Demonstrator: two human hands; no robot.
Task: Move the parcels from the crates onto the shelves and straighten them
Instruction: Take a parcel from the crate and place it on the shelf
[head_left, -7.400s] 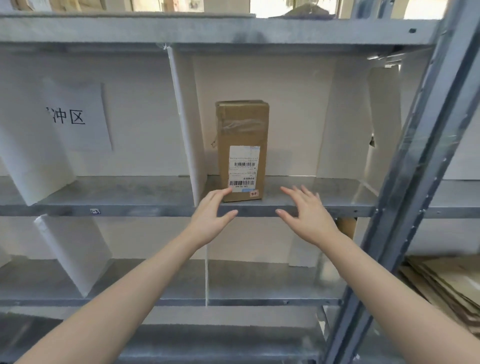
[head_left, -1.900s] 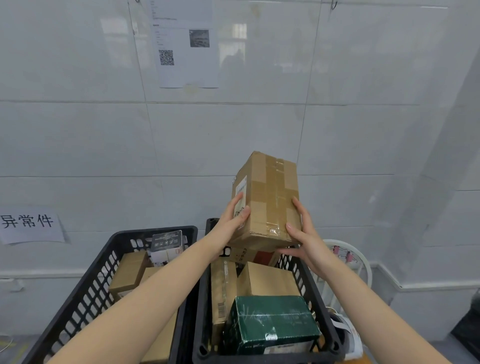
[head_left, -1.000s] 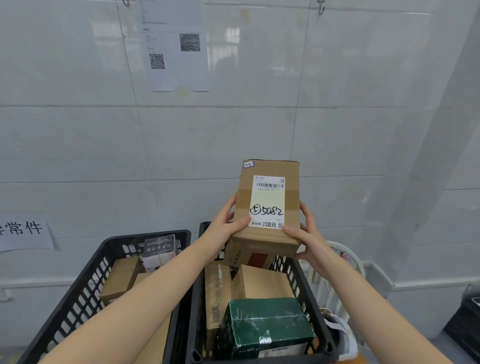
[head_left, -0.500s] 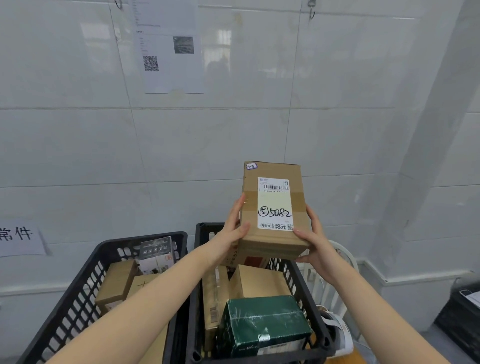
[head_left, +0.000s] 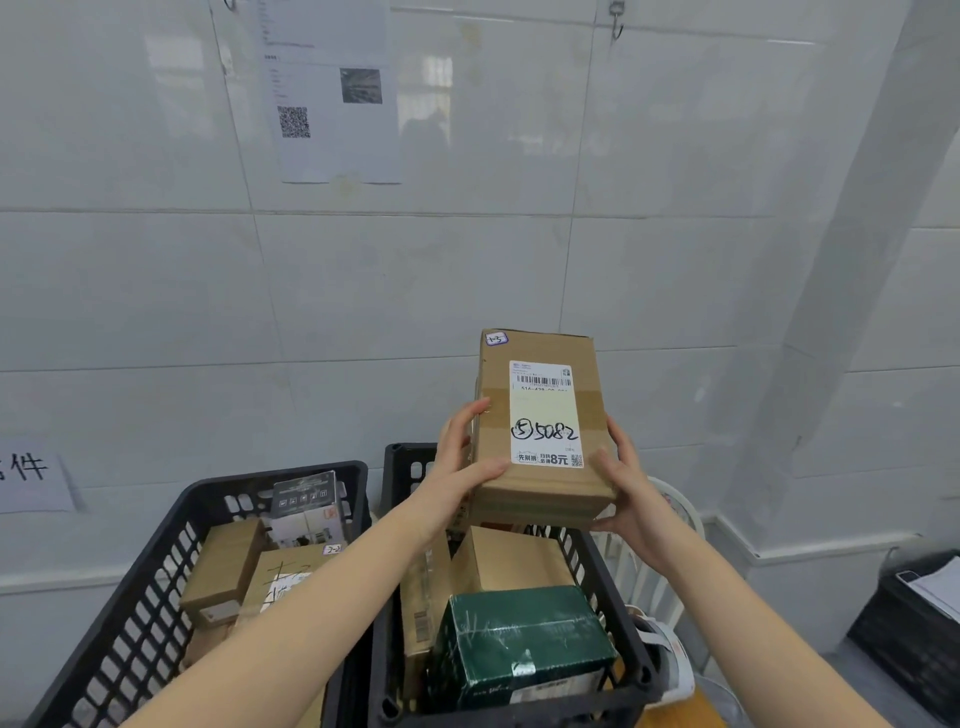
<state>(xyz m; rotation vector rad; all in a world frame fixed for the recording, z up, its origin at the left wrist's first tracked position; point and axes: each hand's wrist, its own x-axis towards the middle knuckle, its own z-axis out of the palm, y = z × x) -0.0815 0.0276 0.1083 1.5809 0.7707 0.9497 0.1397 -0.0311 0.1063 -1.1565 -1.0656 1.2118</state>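
Note:
I hold a brown cardboard parcel (head_left: 540, 421) upright above the right black crate (head_left: 618, 603), its white label with handwritten "5082" facing me. My left hand (head_left: 460, 462) grips its left side and my right hand (head_left: 621, 478) grips its lower right corner. Below it, the right crate holds a green box (head_left: 519, 639) and brown cartons (head_left: 514, 558). The left black crate (head_left: 130, 597) holds several brown parcels (head_left: 223, 571) and a grey-white printed box (head_left: 306, 509). No shelf is in view.
A white tiled wall with a taped paper notice (head_left: 332, 88) stands close behind the crates. A white plastic chair (head_left: 660, 561) sits right of the right crate. Another dark crate with papers (head_left: 914, 623) is at the far right. A pillar (head_left: 831, 260) rises at right.
Since the shelf view, I turned to the crates and lifted this parcel out. Over the last second it rose slightly and shifted right, with the label turned toward me.

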